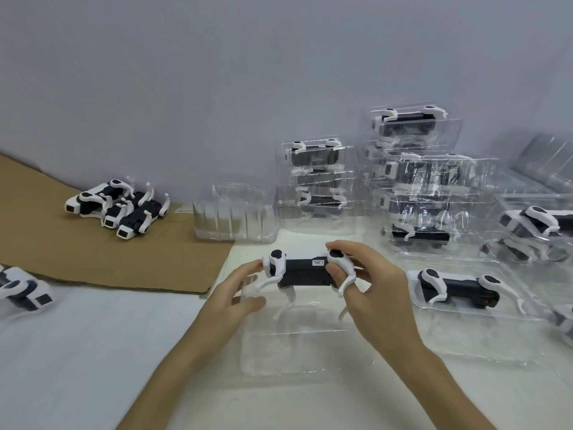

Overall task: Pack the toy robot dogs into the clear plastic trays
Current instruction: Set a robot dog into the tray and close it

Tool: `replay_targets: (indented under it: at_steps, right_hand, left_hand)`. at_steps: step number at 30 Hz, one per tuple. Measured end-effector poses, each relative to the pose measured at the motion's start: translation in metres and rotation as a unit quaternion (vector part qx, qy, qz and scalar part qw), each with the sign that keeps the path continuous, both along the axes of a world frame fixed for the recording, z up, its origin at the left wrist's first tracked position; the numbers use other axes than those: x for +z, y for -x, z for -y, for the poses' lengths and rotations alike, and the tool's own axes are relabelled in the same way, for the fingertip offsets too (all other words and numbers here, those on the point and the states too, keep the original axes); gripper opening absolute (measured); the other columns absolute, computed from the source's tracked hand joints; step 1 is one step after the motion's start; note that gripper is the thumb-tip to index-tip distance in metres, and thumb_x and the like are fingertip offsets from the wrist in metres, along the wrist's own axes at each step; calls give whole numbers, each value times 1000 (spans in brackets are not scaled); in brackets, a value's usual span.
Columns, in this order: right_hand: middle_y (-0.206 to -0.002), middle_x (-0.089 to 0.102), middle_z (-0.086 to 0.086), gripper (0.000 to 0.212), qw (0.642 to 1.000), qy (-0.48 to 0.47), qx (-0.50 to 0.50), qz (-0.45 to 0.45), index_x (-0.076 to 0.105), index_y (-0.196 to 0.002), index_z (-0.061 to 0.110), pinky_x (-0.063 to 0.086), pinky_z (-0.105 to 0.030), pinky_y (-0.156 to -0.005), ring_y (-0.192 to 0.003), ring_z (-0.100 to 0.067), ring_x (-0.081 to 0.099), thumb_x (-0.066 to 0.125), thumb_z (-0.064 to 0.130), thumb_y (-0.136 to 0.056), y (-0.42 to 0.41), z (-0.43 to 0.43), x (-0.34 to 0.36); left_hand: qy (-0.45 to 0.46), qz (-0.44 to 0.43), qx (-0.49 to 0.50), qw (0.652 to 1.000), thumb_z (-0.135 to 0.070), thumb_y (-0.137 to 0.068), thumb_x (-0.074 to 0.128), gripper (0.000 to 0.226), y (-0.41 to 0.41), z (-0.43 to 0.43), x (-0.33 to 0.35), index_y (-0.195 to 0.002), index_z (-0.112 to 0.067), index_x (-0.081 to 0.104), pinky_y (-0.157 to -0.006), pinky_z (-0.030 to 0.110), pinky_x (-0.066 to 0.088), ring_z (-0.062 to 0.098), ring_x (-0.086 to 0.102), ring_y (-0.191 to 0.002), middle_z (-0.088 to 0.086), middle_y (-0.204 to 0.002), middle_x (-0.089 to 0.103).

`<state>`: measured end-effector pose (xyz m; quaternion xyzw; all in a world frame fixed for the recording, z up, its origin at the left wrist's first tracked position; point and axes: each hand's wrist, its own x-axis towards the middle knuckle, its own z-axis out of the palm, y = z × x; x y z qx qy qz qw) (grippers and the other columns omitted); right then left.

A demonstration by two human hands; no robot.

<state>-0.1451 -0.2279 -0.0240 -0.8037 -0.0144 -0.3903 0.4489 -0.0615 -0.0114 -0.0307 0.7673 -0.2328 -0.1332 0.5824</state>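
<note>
Holding one black-and-white toy robot dog (305, 271) level above the white desk (93, 352), the person has a hand at each end. The right hand (375, 293) pinches the hip end, with its fingers (344, 248) curled over the top and the thumb pressed in from below. The left hand (229, 293) is loosely spread, its fingers nearly straight; the fingertips touch the other end and grip nothing.

Between the two sets of fingers, on the dog's black flank, sits one small white sticker (318, 262) with two lines of print too small to read.

Directly below the fingers lies one empty clear plastic tray (294, 352). The dog's white legs hang over it; whether they touch it I cannot tell.

Just right of the right fingers, a second dog (455, 287) lies on its side in one open tray (434, 321). Beyond the fingers stands one stack of empty trays (235, 212). Right of that are three stacks of packed trays (418, 181); the glare on the plastic blurs the count of dogs inside.

Well left of the left fingers, on one brown cardboard sheet (93, 259), is a pile of loose dogs (117, 209) with three heads showing. One more loose dog (21, 290) lies at the left edge.
</note>
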Motion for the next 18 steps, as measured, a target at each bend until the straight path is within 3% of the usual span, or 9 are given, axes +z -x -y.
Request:
replay_targets:
  at_steps: [4, 8, 10, 12, 15, 17, 18]
  right_hand:
    - [-106, 69, 25, 33, 996, 35, 54, -61, 71, -110, 32, 56, -27, -85, -101, -5, 68, 75, 7, -88, 0, 4, 1]
    - [-106, 69, 26, 38, 988, 47, 84, -118, 71, -109, 34, 54, -34, -92, -107, -3, 65, 73, 4, -86, 3, 6, 4]
    - [-111, 64, 37, 49, 978, 91, 80, -170, 68, -110, 44, 43, -38, -108, -117, 7, 55, 68, 1, -85, 4, 10, 6]
    - [-115, 55, 47, 66, 959, 132, 87, -233, 61, -114, 55, 27, -27, -116, -127, 19, 38, 59, -4, -84, 5, 13, 7]
    - [-133, 49, 37, 76, 955, 58, 117, -266, 63, -121, 50, 22, 1, -101, -131, 25, 30, 47, -14, -83, 5, 14, 9]
    - [-138, 51, 30, 70, 967, 5, 90, -240, 64, -124, 42, 24, 3, -100, -130, 24, 33, 44, -14, -87, 5, 13, 9]
    - [-138, 52, 29, 62, 972, -10, 66, -225, 63, -126, 40, 27, -2, -105, -130, 20, 36, 44, -9, -92, 4, 12, 8]
  left_hand:
    - [27, 12, 23, 999, -21, -90, 61, 42, -3, -1, -1, -115, -54, 66, -101, 22, 38, -12, 50, -125, -30, -128, 62]
    - [33, 3, 54, 998, -7, -104, 46, 39, -7, -1, -6, -107, -32, 77, -110, 27, 37, -11, 53, -122, -25, -120, 68]
    - [35, 5, 65, 997, -4, -104, 45, 40, -8, 0, -7, -101, -27, 79, -107, 20, 36, -15, 53, -119, -29, -114, 69]
    - [29, 6, 76, 997, -6, -103, 47, 42, -9, 0, -7, -94, -30, 80, -102, 15, 35, -17, 52, -118, -30, -113, 69]
    - [13, 19, 97, 995, -13, -103, 52, 38, -8, 0, -7, -96, -41, 76, -94, 20, 40, -13, 58, -105, -27, -112, 69]
    - [20, 22, 130, 991, -19, -101, 57, 29, -8, 0, -8, -111, -44, 68, -90, 24, 44, -10, 61, -98, -19, -118, 67]
    - [23, 3, 145, 989, -25, -100, 60, 26, -9, -1, -8, -119, -42, 62, -89, 24, 44, -10, 60, -99, -18, -121, 64]
